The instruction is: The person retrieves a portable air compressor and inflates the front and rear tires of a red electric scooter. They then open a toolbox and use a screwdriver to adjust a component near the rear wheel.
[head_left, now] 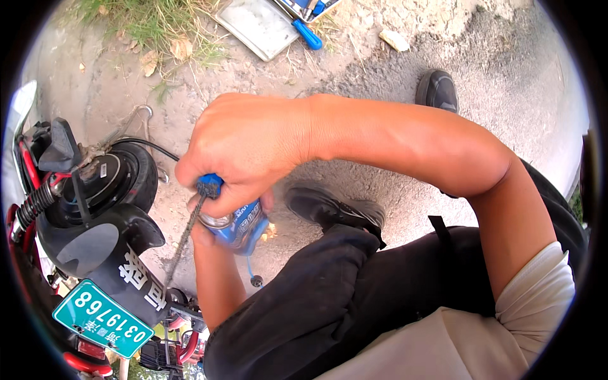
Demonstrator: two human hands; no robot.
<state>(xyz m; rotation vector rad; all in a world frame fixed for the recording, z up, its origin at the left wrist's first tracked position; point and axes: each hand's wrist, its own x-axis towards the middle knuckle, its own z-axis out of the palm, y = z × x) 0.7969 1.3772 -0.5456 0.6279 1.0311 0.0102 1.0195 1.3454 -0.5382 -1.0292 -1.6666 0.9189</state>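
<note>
My right hand (237, 142) comes in from the right and is closed around the blue handle (212, 183) of a tool with a rough, grey, twisted-looking shaft (182, 244). The shaft points down and left, toward the scooter's rear mudguard. Below it, my left hand (204, 231), mostly hidden, grips a blue can (239, 225) with a silvery end and pale lettering, slightly blurred. A thin blue strand runs below the can toward a small dark round piece (256, 281). Just left of my hands is the scooter's rear wheel (142, 174).
The scooter's black mudguard (95, 247), green licence plate (101, 318) and black spring (35, 206) fill the left. A blue-handled screwdriver (307, 35) and a whitish flat case (256, 28) lie on the dirt beyond. My shoes (332, 206) stand nearby, and a pale stone (394, 40) lies farther off.
</note>
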